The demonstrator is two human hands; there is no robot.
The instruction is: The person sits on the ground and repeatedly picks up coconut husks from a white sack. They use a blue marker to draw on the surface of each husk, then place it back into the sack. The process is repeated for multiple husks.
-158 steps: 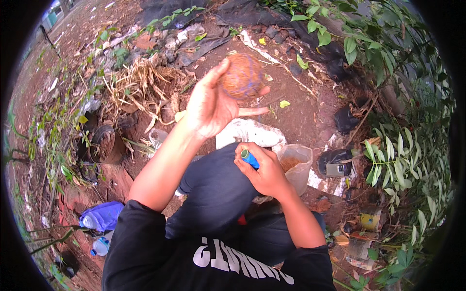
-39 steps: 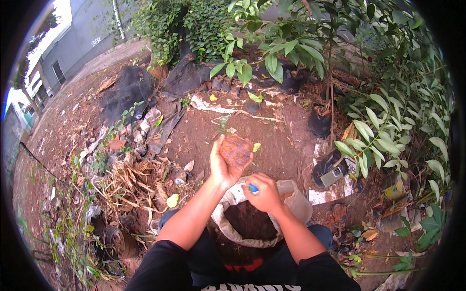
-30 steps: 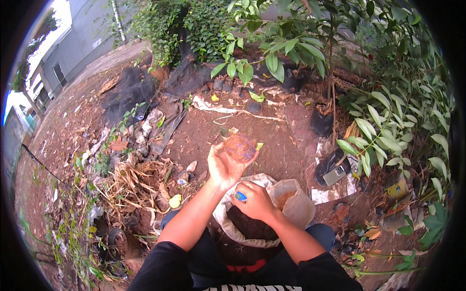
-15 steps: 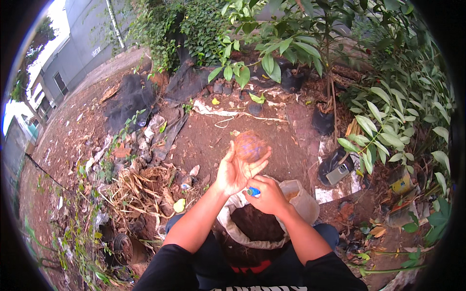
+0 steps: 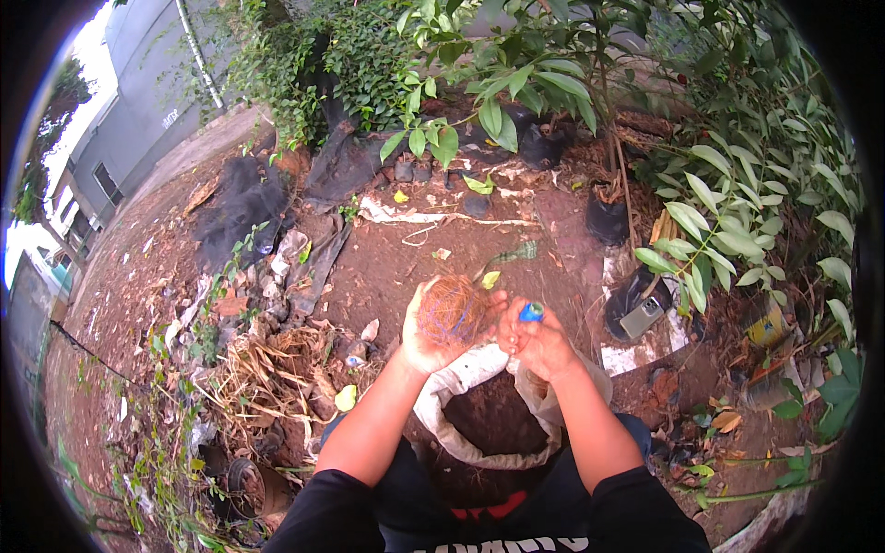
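Note:
My left hand (image 5: 419, 343) is cupped around a brown fibre ball (image 5: 453, 311) wound with blue-violet thread. From the ball's far side, a thin stem with a patterned green leaf (image 5: 521, 252) and a small yellow-green leaf (image 5: 490, 279) seems to stick out. Close beside the ball, my right hand (image 5: 542, 346) is closed on a blue thread spool (image 5: 531, 312), its end facing up. Beneath both hands, between my knees, stands a whitish sack (image 5: 442, 431) with its mouth rolled open and dark soil (image 5: 493, 415) inside.
A phone (image 5: 641, 317) rests on a black plant bag (image 5: 619, 309) at the right. Leafy branches (image 5: 719, 230) lean in from that side. Dry straw (image 5: 263, 373) and stones (image 5: 286, 263) lie left, with black netting (image 5: 244, 207) beyond. Another black plant pot (image 5: 607, 217) stands far right.
The ball has come nearer and left, turned so its stem and leaves show. My right hand with the spool has risen and moved right, away from the left wrist.

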